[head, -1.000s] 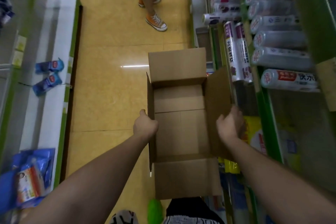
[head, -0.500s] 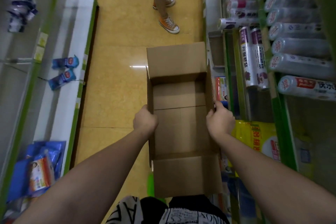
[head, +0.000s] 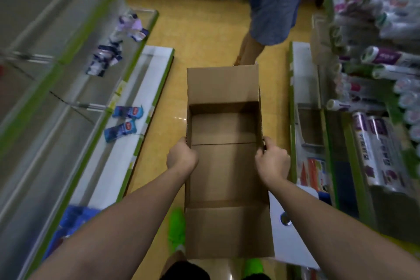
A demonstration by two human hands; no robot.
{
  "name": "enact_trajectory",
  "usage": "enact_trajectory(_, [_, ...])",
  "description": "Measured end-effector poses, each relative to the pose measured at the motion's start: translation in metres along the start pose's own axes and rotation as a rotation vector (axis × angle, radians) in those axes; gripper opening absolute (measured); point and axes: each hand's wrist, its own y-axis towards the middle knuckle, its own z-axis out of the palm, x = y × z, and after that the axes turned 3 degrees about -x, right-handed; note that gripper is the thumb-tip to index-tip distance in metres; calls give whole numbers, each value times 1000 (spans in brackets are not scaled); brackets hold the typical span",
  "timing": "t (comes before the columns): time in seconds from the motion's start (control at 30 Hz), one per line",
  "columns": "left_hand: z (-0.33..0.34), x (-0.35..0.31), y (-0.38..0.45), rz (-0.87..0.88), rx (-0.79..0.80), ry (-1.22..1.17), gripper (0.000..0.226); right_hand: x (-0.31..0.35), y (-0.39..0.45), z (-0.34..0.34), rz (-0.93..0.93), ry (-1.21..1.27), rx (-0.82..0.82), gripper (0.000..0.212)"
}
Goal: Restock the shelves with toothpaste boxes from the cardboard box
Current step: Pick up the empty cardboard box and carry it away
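Since the earlier frame the right hand (head: pixel 272 162) has slid off the side flap onto the right wall of the box (head: pixel 223 166), and the view has swung up the aisle, so another person (head: pixel 271 7) is now standing just past the box's far flap. The box is hanging open at the centre of the frame, nothing showing inside it, between the two shelf runs. Bare yellow floor (head: pixel 179 36) is lying open to its left and ahead; on the right its wall is sitting close to the white shelf edge (head: pixel 300 88). The left hand (head: pixel 181 159) is gripping the left rim, fingers curled over it; the right is gripping the right rim in the same way, both about midway along the box. Blue packets (head: pixel 123 121) are lying on the lower left shelf, and rolls (head: pixel 377 141) are crowding the right shelves. Green shoes (head: pixel 177 229) are showing under the box.
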Motion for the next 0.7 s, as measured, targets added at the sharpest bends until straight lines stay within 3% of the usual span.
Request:
enact_trajectory(0.33, [-140, -7, 167, 29, -41, 38, 52, 191, 68, 46, 12, 27, -43, 40])
enact_trajectory(0.7, [-198, -91, 323, 51, -83, -45, 56, 308, 224, 79, -33, 77, -61, 41])
